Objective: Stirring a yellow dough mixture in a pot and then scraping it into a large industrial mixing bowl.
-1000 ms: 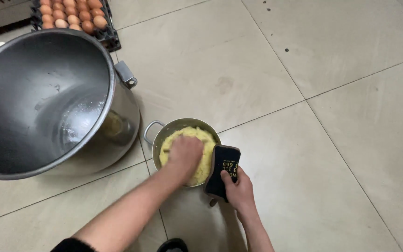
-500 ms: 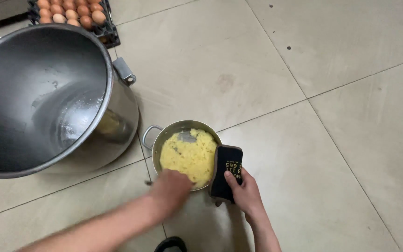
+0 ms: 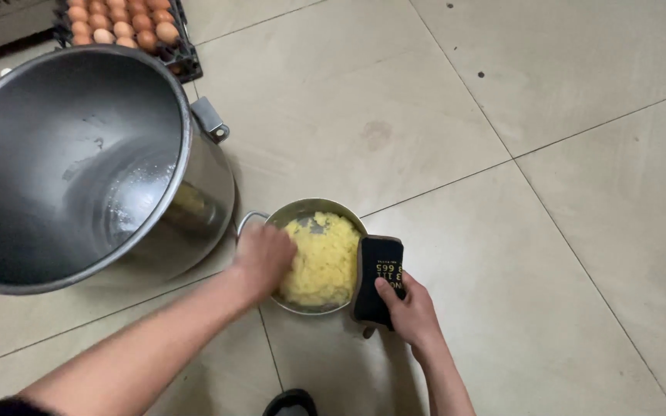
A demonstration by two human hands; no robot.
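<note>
**Two hands at a small pot of yellow mash on a tiled floor**

We begin with the tiled floor [image 3: 502, 100], pale and square-jointed, which carries everything we see; nothing here stands on a table or bench, so we are looking almost straight down and the arms reach forward from the bottom edge.

Next in size is the big steel mixing bowl [image 3: 79, 162], tipped toward us so that its mouth is open to view; a little pale residue shows on its lower wall, and a small bracket juts from its rim on the right. We judge that it leans this way so its inside can be reached. Behind it, at the top edge, lies a dark tray of brown eggs [image 3: 125, 23], well apart from the hands.

Just beside the bowl's right flank stands the small metal pot [image 3: 325, 206], with a loop handle on its left; it holds the yellow mash [image 3: 325, 258], which fills most of it; only a patch of bare metal shows at the far side.

Our left hand [image 3: 265, 258] lies over the pot's near-left rim, fingers curled down onto the mash; whether it has clamped on a portion we cannot tell, since the fingertips are hidden. Our right hand [image 3: 410, 312] is closed around a black oblong block [image 3: 378, 281] with yellow print, standing it upright against the pot's right rim, seemingly to keep it close by; the two hands are apart, one on either side of the pot.

At the very bottom a dark shoe tip [image 3: 290, 402] shows.
</note>
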